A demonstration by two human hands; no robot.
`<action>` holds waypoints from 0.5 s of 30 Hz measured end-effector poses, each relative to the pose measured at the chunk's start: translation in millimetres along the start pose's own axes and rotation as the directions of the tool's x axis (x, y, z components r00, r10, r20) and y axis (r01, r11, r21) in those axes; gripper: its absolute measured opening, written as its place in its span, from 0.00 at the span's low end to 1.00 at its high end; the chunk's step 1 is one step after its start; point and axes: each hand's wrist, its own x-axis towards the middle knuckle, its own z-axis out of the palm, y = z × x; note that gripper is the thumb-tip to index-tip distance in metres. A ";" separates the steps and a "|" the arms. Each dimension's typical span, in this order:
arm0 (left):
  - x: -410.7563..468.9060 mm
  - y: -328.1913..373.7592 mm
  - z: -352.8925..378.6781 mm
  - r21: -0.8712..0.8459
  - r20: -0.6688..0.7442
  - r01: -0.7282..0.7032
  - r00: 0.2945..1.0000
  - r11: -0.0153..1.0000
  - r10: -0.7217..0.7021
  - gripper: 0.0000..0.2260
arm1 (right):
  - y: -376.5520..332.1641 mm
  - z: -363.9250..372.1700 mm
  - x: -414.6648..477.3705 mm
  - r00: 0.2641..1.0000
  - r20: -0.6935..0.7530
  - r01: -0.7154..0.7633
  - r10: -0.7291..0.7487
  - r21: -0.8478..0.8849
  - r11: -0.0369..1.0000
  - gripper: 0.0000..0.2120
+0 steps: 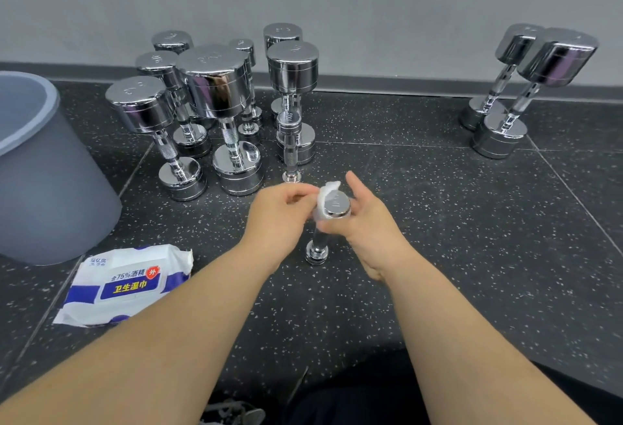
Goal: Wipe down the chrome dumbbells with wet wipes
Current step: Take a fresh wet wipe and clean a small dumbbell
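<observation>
The small chrome dumbbell (335,207) stands upright on the black speckled floor (438,222), front centre. The right hand (367,222) clasps its upper head, thumb curled under. The left hand (279,209) pinches a white wet wipe (325,193) against that head's rim.

dumbbells (215,87) are mirror-shiny chrome, handles knurled; floor (438,222) matt speckled rubbery-looking stuff; wipes pack (124,286) glossy plastic, bin (43,188) matt grey.

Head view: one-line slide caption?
Left hand pinches a wet wipe against a small chrome dumbbell held by the right hand.
</observation>
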 end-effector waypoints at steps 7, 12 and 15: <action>-6.5 -8.2 1.8 0.155 0.308 -0.098 0.950 0.983 0.046 0.30 | 18.2 11.6 2.7 1.000 -0.007 -0.028 0.027 -0.253 0.967 0.22; -0.5 -7.0 0.9 0.265 0.294 -0.184 0.950 0.947 0.102 0.23 | 32.3 14.6 6.3 0.998 0.058 -0.014 0.035 -0.333 0.943 0.24; 0.5 -5.5 2.2 0.328 0.270 -0.243 0.950 0.913 0.155 0.22 | 38.1 12.7 8.4 0.995 0.070 -0.033 0.064 -0.375 0.926 0.19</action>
